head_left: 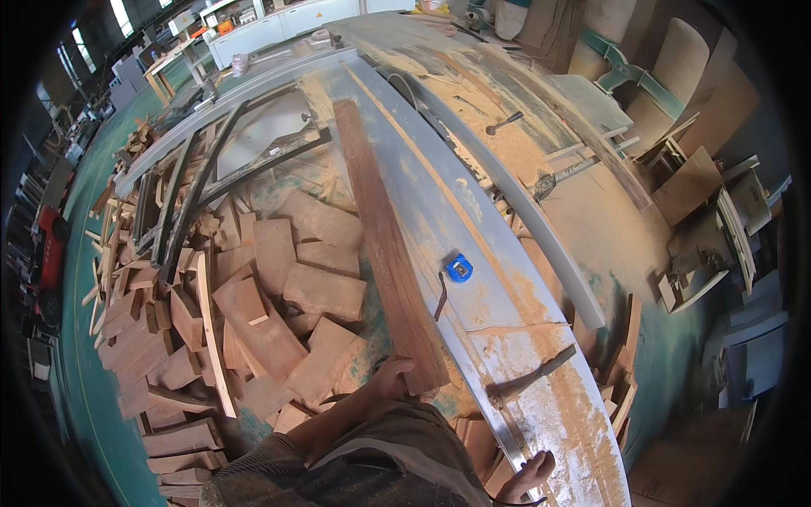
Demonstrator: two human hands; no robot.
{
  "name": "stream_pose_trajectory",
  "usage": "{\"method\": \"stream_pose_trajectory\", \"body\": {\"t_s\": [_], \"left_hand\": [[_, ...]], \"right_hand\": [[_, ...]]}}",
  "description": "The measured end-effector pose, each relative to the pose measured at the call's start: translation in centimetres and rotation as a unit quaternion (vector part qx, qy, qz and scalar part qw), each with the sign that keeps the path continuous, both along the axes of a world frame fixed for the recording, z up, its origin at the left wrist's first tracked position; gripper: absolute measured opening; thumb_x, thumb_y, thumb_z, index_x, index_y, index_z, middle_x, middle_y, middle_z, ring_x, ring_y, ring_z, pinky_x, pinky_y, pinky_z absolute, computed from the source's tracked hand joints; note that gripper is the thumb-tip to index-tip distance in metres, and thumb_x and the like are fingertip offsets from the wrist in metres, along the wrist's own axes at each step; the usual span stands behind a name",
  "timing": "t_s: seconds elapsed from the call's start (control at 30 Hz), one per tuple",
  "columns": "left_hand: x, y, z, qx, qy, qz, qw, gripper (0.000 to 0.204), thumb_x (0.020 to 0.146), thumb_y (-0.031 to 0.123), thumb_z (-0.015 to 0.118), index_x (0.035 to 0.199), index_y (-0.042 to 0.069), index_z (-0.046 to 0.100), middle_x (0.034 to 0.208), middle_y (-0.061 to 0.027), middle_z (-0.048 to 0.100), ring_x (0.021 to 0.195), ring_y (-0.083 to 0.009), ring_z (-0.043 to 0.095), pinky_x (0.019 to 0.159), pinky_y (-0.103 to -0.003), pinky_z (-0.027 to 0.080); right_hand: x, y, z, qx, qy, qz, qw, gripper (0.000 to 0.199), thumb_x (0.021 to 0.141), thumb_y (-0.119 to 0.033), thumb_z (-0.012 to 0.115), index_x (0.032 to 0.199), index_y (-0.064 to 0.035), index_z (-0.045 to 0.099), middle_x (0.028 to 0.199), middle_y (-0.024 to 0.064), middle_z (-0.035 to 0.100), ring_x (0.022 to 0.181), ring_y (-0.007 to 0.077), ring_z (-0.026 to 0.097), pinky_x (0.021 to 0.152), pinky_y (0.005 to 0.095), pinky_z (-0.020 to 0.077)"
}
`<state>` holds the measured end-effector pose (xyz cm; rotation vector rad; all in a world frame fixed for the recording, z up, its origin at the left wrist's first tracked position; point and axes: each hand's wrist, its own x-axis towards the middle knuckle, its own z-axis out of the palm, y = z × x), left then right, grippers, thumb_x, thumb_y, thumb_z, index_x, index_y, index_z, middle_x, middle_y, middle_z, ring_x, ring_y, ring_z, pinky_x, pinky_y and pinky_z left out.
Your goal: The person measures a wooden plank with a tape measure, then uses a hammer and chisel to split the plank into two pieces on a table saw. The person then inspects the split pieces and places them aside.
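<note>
Left hand (390, 373) grips near end of long reddish-brown plank (384, 241) lying lengthwise on grey saw table (439, 203) | right hand (532, 471) at table edge, grip unclear | sawdust-coated steel surface, blue tape measure (459, 269) | rough offcuts (279, 296) heaped left | green workshop floor (84, 380)

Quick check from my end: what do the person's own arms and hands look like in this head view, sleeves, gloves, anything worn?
Both hands are bare, no gloves. The left hand shows with its forearm uncovered up to a dark, finely ribbed sleeve near the lower edge. Only the fingers of the right hand show at the bottom edge; its arm is hidden behind dark brownish-grey clothing. No watch, rings or markings can be made out.
</note>
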<state>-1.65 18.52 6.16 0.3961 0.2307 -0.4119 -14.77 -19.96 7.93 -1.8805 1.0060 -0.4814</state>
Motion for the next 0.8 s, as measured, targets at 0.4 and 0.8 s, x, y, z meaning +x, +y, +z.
{"method": "stream_pose_trajectory", "body": {"t_s": [0.4,0.8], "left_hand": [[-3.7,-1.5,-1.9,0.267,-0.086,-0.307,0.910,0.063,0.097,0.043,0.071,0.141,0.004,0.048,0.125,-0.0059,0.063,0.110,-0.0144,0.062,0.089,-0.030,0.054],[-4.1,-3.7,-3.0,0.164,-0.175,-0.488,0.839,0.068,0.101,0.059,0.056,0.131,-0.002,0.058,0.107,-0.0113,0.069,0.088,-0.0134,0.064,0.076,-0.027,0.053]], "right_hand": [[6.8,16.8,6.8,-0.082,0.125,0.519,0.842,0.115,0.064,-0.041,0.094,0.151,0.0030,0.034,0.138,0.0299,0.045,0.127,0.0487,0.048,0.108,0.0526,0.0425],[0.9,14.5,5.4,-0.105,0.068,0.368,0.921,0.103,0.064,-0.034,0.094,0.144,0.0084,0.044,0.130,0.0240,0.054,0.120,0.0377,0.057,0.101,0.0443,0.0484]]}}
